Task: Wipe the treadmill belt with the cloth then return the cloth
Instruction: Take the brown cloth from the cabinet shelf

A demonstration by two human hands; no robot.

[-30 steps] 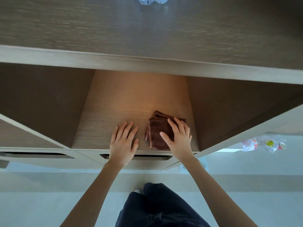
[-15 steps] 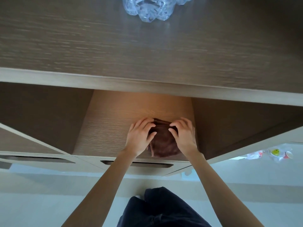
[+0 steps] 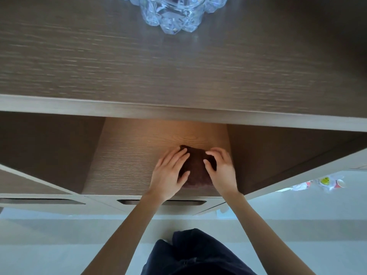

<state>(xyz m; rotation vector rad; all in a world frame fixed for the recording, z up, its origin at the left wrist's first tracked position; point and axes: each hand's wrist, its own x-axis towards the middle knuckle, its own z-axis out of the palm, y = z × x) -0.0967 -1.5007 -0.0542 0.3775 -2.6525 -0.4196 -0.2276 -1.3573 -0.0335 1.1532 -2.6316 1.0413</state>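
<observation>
**Both hands on the folded cloth inside the cupboard**

The dark brown cloth lies on the wooden floor of the open cupboard compartment, near its front edge and toward the right wall. The left hand rests on the cloth's left side with fingers nearly straight and the thumb pressing on top. I think it is there to keep the folded bundle from sliding or opening. The right hand has its fingers curled, with the tips digging into the right side of the cloth, so this hand does the gripping.

The cloth sits squeezed between the two hands, which probably keeps it compact. The treadmill is not in view, so I cannot tell whether the cloth is being taken out or put back. On the cupboard top a cut glass bowl stands well apart from the hands.
</observation>
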